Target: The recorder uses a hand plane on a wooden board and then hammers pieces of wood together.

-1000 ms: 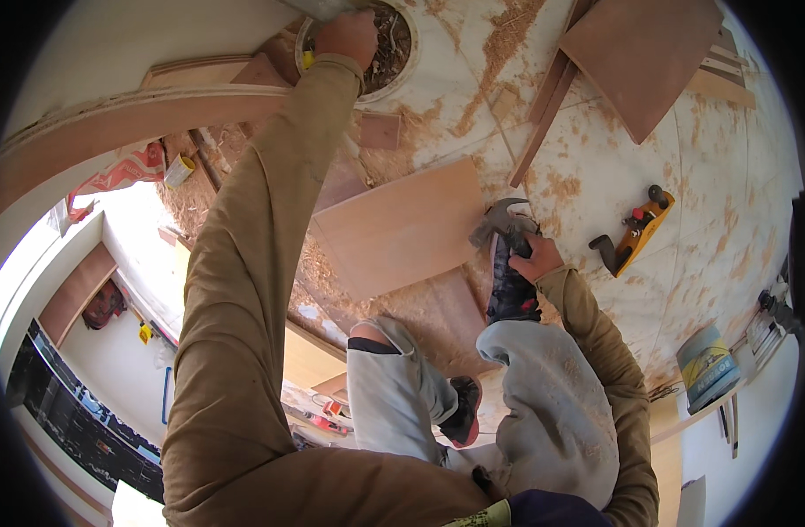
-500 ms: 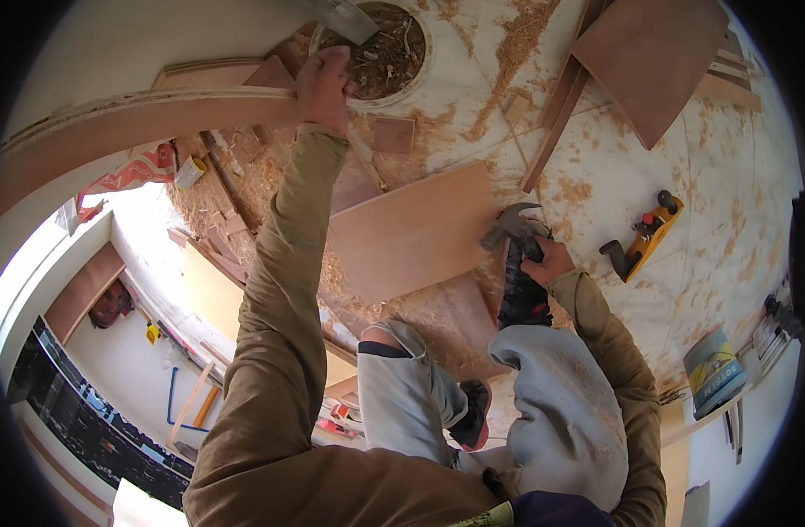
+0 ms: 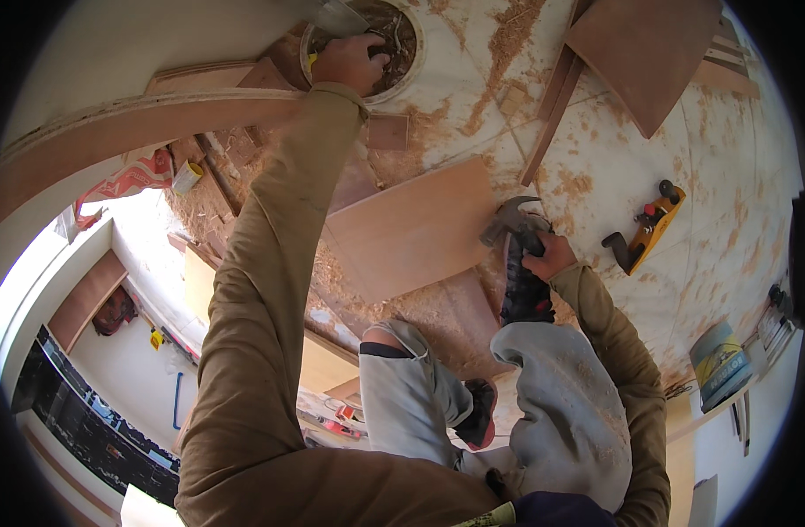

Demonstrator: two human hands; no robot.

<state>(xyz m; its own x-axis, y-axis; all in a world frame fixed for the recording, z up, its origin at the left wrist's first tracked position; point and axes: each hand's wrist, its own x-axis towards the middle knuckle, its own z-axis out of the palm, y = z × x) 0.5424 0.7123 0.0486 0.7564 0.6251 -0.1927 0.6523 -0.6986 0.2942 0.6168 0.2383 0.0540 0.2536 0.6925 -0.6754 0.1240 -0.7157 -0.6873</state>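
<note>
At the top of the view my left hand reaches over the rim of a round bucket. Its fingers are bent and parted above the dark loose scraps inside, and I see nothing held in them. A broad grey blade leans into the bucket beside this hand. Lower right, my right hand is closed around the dark grip of a claw hammer. The hammer rests over my black shoe, its metal head toward a flat wooden panel on the floor.
A long board stands along the left, near my left forearm. To the right lies a yellow hand plane. Brown panels are stacked at the upper right. A tin stands far right. Shavings litter the pale floor.
My left hand has left the board's end and moved right, over into the bucket. The right hand stays on the hammer. The view has shifted slightly.
</note>
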